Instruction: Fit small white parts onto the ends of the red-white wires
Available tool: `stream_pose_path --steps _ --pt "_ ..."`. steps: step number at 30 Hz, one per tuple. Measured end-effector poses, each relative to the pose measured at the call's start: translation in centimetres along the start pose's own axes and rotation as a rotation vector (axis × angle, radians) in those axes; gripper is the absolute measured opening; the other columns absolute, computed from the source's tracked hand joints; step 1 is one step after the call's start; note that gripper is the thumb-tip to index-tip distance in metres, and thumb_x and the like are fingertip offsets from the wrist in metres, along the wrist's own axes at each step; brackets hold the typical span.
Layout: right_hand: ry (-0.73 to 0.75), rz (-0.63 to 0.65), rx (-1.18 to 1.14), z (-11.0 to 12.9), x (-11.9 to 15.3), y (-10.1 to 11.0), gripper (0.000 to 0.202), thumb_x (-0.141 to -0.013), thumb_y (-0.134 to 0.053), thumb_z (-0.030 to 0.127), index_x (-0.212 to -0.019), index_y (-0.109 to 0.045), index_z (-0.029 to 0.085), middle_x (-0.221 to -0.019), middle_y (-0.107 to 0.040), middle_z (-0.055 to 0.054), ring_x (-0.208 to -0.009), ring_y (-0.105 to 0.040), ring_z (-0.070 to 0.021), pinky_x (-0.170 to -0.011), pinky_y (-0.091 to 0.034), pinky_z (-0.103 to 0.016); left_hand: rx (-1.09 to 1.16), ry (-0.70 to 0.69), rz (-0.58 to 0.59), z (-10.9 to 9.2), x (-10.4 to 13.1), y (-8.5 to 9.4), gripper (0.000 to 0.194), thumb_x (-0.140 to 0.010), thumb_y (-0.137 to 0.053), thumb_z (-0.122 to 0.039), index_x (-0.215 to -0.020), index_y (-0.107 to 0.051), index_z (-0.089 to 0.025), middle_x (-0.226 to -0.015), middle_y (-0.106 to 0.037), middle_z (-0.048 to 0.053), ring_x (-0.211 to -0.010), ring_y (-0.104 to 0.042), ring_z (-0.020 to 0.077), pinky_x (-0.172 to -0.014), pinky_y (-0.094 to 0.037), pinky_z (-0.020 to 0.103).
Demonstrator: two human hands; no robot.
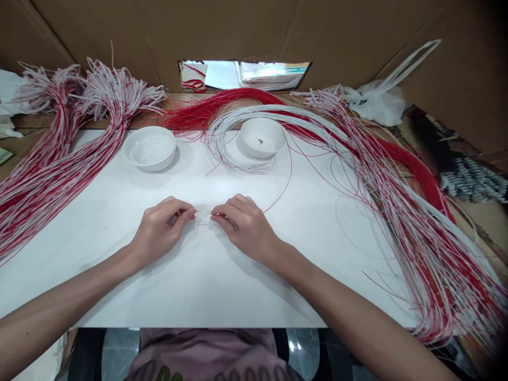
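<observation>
- I have the thin strand (203,212) nearer me than the filled bowl (153,149) and to its right; its ends vanish behind fingers, and its material I can't tell.
- My left grip (162,226) is closed, thumb and fingertips pinching the strand; my right grip (249,225) pinches it too, its fingertips partly hidden.
- Tiny pale bits heap in the filled bowl, too small to make out singly.
- Right of that bowl, a smooth round second bowl (262,138) holds a small dark speck I can't identify, with a glossy white coil (222,138) curving about it.
- Left of the filled bowl, red-and-white bundles (103,153) with frayed-looking tips run out of view.
- Far right of it, a tangled bundle (405,211) overhangs the white surface (178,296); the corner beyond is dark.
</observation>
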State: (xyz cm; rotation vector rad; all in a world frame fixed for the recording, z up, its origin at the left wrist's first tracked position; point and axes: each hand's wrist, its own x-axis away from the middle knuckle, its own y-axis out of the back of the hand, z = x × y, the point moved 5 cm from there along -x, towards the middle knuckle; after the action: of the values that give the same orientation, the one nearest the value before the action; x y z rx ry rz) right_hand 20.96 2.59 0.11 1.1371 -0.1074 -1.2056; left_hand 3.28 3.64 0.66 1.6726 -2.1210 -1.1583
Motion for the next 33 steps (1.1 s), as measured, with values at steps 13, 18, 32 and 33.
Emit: stream_pose_path --steps 13,18,32,33 --pt "-0.047 0.005 -0.11 1.3 0.2 -0.8 0.018 -0.098 -0.049 0.02 -0.09 -0.063 0.015 -0.083 -0.064 -0.003 -0.076 -0.056 -0.0123 -0.072 -0.046 -0.026 -0.107 -0.18 0.079 -1.3 0.1 -0.4 0.004 -0.091 -0.058 -0.019 -0.091 -0.062 -0.018 -0.081 -0.067 0.001 -0.075 -0.057 0.0135 -0.068 -0.047 0.026" --pt "-0.204 0.014 -0.135 0.4 0.4 -0.5 0.013 -0.096 -0.049 0.015 -0.091 -0.061 0.015 -0.086 -0.06 -0.003 -0.067 -0.053 -0.0096 -0.061 -0.043 -0.023 -0.182 -0.185 0.143 -0.7 0.0 -0.4 0.011 -0.087 -0.064 -0.023 -0.095 -0.062 -0.016 -0.089 -0.064 0.004 -0.085 -0.055 0.0175 -0.077 -0.047 0.032" --pt "-0.274 -0.003 -0.224 0.3 0.5 -0.4 0.011 -0.093 -0.051 0.014 -0.089 -0.06 0.015 -0.09 -0.056 -0.003 -0.067 -0.052 -0.0089 -0.059 -0.044 -0.023 -0.148 -0.069 0.133 0.0 0.0 -0.8 0.011 -0.088 -0.063 -0.021 -0.097 -0.071 -0.02 -0.091 -0.064 0.004 -0.087 -0.056 0.0172 -0.08 -0.047 0.032" --pt "-0.268 -0.009 -0.233 0.3 0.5 -0.4 0.011 -0.093 -0.051 0.013 -0.089 -0.061 0.015 -0.09 -0.056 -0.003 -0.067 -0.052 -0.0086 -0.059 -0.044 -0.023 -0.15 -0.068 0.129 0.0 0.0 -0.8 0.01 -0.089 -0.063 -0.022 -0.095 -0.071 -0.021 -0.09 -0.064 0.004 -0.088 -0.057 0.0172 -0.08 -0.047 0.032"
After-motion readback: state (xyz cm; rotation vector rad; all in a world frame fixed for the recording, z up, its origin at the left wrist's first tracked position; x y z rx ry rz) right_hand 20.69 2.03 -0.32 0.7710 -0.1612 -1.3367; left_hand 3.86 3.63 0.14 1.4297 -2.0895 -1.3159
